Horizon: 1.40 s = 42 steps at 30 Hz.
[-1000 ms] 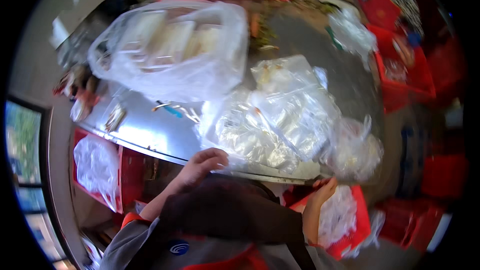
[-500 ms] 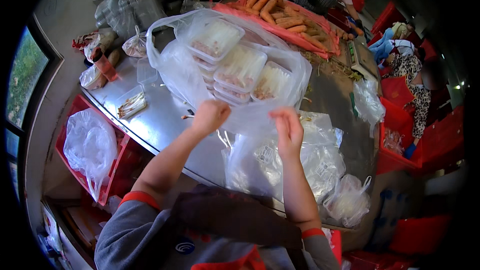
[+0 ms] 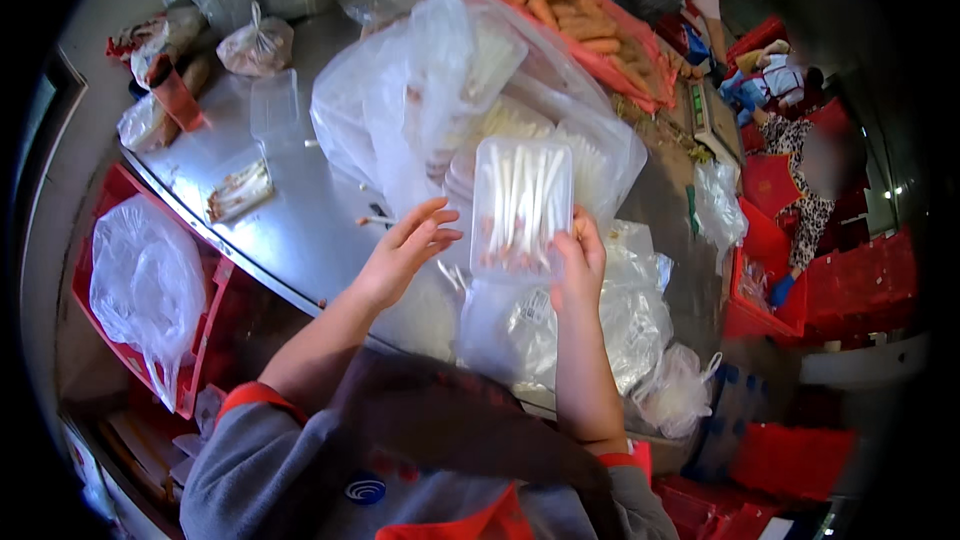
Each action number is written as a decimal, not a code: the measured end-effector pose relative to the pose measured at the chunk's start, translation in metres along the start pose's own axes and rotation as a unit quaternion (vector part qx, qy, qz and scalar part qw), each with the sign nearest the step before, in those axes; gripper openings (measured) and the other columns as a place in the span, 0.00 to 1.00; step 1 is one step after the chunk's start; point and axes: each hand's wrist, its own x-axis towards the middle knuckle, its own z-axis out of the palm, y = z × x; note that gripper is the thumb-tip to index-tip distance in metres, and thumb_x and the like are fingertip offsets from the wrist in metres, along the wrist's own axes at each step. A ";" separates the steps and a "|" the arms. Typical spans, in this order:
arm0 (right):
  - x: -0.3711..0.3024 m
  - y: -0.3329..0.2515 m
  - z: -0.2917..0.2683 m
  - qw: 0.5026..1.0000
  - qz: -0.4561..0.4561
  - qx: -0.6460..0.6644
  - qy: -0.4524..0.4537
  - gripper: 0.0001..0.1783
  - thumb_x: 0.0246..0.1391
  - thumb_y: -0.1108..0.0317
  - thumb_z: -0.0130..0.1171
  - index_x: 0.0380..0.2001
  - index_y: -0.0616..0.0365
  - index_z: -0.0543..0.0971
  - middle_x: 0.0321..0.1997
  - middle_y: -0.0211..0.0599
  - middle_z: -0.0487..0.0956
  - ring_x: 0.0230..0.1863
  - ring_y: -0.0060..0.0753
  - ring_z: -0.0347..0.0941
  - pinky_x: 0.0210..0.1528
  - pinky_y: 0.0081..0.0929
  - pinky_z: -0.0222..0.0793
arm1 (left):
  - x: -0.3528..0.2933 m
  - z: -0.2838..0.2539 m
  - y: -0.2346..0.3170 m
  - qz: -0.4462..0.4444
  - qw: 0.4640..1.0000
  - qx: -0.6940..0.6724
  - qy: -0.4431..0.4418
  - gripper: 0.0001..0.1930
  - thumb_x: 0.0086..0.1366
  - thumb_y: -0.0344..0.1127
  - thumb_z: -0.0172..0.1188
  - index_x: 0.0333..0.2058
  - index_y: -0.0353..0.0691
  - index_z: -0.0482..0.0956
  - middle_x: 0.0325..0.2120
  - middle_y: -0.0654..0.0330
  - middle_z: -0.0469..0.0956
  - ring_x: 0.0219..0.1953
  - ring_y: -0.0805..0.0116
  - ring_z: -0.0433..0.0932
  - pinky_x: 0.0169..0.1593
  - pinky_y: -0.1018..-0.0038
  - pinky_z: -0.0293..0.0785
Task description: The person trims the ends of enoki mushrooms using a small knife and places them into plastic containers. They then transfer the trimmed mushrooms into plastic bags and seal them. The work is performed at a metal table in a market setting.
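My right hand (image 3: pixel 580 262) grips the lower right edge of a clear plastic box (image 3: pixel 522 202). Long white stalks with brownish ends lie side by side in it. To its left, my left hand (image 3: pixel 405 252) is empty, fingers apart, just short of the box. Behind both hands sits a big translucent plastic bag (image 3: pixel 365 105) holding several similar boxes, partly hidden by its film. Flat plastic packaging (image 3: pixel 505 330) lies beneath my right forearm.
Carrots (image 3: pixel 575 15) are heaped on red sheeting at the back. An open tray of stalks (image 3: pixel 240 192) and an empty clear box (image 3: pixel 274 108) stand left. Red crates (image 3: pixel 195 360) flank the metal table (image 3: pixel 315 230). Co-workers are at the far right.
My right hand now has a box of stalks in its grip, held in front of the bag. The bag's near side has risen and folded back over the boxes. My left hand has opened.
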 end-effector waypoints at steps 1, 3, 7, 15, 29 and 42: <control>-0.021 0.004 -0.007 1.000 -0.006 -0.018 0.005 0.06 0.49 0.70 0.54 0.26 0.62 0.70 0.49 0.36 0.67 0.41 0.25 0.67 0.41 0.23 0.64 | -0.007 0.008 0.000 -0.030 0.999 0.015 -0.038 0.26 0.67 0.35 0.53 0.61 0.34 0.58 0.54 0.57 0.67 0.55 0.68 0.68 0.58 0.70 0.62; -0.056 0.014 -0.018 0.999 -0.019 -0.049 0.011 0.04 0.49 0.72 0.52 0.28 0.61 0.70 0.53 0.36 0.66 0.46 0.26 0.66 0.46 0.25 0.64 | -0.017 0.018 -0.003 -0.087 0.988 0.050 -0.114 0.30 0.66 0.35 0.53 0.63 0.36 0.53 0.58 0.56 0.63 0.57 0.67 0.65 0.59 0.70 0.61; -0.098 0.022 -0.037 0.988 -0.122 -0.093 0.001 0.07 0.49 0.74 0.54 0.23 0.55 0.66 0.61 0.46 0.63 0.50 0.27 0.65 0.50 0.25 0.62 | -0.031 0.030 -0.015 -0.083 0.985 0.055 -0.140 0.32 0.64 0.33 0.55 0.63 0.35 0.53 0.58 0.57 0.63 0.58 0.67 0.65 0.59 0.69 0.62; -0.124 0.009 -0.045 0.995 -0.085 -0.047 0.029 0.16 0.51 0.65 0.59 0.40 0.59 0.68 0.56 0.46 0.66 0.56 0.30 0.63 0.56 0.31 0.59 | -0.045 0.050 -0.023 -0.075 0.982 0.089 -0.150 0.32 0.60 0.23 0.56 0.62 0.37 0.55 0.53 0.60 0.67 0.52 0.70 0.67 0.55 0.71 0.66; -0.086 0.052 -0.065 0.585 0.202 0.598 -0.510 0.31 0.59 0.44 0.41 0.55 0.57 0.59 0.38 0.46 0.70 0.31 0.42 0.68 0.34 0.36 0.63 | -0.079 0.066 -0.036 -0.074 0.960 0.180 -0.199 0.09 0.68 0.27 0.48 0.43 0.32 0.74 0.38 0.61 0.76 0.43 0.76 0.73 0.49 0.78 0.68; -0.098 0.063 -0.065 0.525 0.169 0.605 -0.574 0.28 0.59 0.46 0.46 0.48 0.58 0.57 0.33 0.51 0.72 0.29 0.46 0.72 0.28 0.34 0.69 | -0.077 0.071 -0.072 -0.125 0.953 0.226 -0.161 0.09 0.67 0.28 0.49 0.41 0.32 0.75 0.37 0.61 0.77 0.42 0.76 0.74 0.48 0.77 0.69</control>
